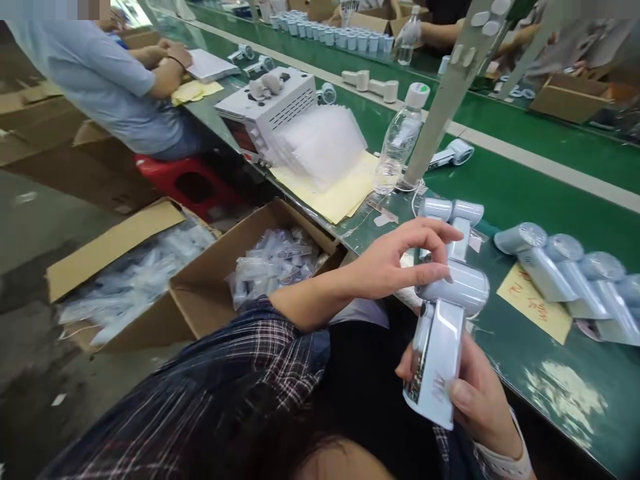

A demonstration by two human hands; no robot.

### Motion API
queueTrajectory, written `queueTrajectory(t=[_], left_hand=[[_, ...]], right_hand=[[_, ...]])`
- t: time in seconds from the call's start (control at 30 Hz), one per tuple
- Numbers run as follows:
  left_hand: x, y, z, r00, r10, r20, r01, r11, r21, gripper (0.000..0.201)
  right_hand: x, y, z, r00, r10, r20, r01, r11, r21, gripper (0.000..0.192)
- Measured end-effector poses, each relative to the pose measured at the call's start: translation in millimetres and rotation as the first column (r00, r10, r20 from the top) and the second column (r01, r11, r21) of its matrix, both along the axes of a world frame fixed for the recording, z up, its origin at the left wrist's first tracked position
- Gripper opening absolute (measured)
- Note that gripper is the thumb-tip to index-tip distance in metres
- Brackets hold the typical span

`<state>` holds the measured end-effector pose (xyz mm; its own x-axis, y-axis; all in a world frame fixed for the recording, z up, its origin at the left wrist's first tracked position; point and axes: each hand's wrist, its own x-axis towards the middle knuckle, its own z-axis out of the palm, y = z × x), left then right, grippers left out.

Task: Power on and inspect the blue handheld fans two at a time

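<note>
A pale blue hair-dryer-shaped device (pixel 443 347), with a round barrel head and a flat handle, is held upright in front of my body. My right hand (pixel 483 393) is wrapped around its handle, thumb on the near face, where faint reddish writing shows. Over the barrel, my left hand (pixel 400 260) curls with thumb and index finger pinched together at the barrel's upper edge. What lies between those fingertips, if anything, is too small to make out. Two similar devices (pixel 467 213) lie just behind, and several more (pixel 565 250) rest in a row to the right.
A yellow paper (pixel 535 303) with red writing lies beside the row. Further back stand a clear bottle (pixel 397 150), a metal post (pixel 443 100), white sheets (pixel 320 143) and a grey power unit (pixel 270 100). Cartons (pixel 200 293) of bagged parts sit left. A co-worker (pixel 115 80) sits beyond.
</note>
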<state>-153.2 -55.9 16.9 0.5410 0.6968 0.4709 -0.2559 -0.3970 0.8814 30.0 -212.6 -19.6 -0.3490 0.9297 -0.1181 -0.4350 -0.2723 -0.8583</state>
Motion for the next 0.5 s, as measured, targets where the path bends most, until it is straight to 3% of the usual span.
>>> queueTrajectory(t=[0.27, 0.5], left_hand=[[-4.8, -6.7, -3.9, 0.993, -0.117, 0.011, 0.118, 0.990, -0.083, 0.028], [-6.0, -2.6, -4.4, 0.975, -0.098, -0.200, 0.109, 0.993, 0.049, 0.026]], right_hand=[[-9.4, 0.5, 29.9, 0.995, -0.023, 0.096, 0.047, 0.966, -0.256, 0.080], [-12.7, 3.1, 36.4, 0.999, -0.029, 0.026, 0.036, 0.923, -0.383, 0.079]])
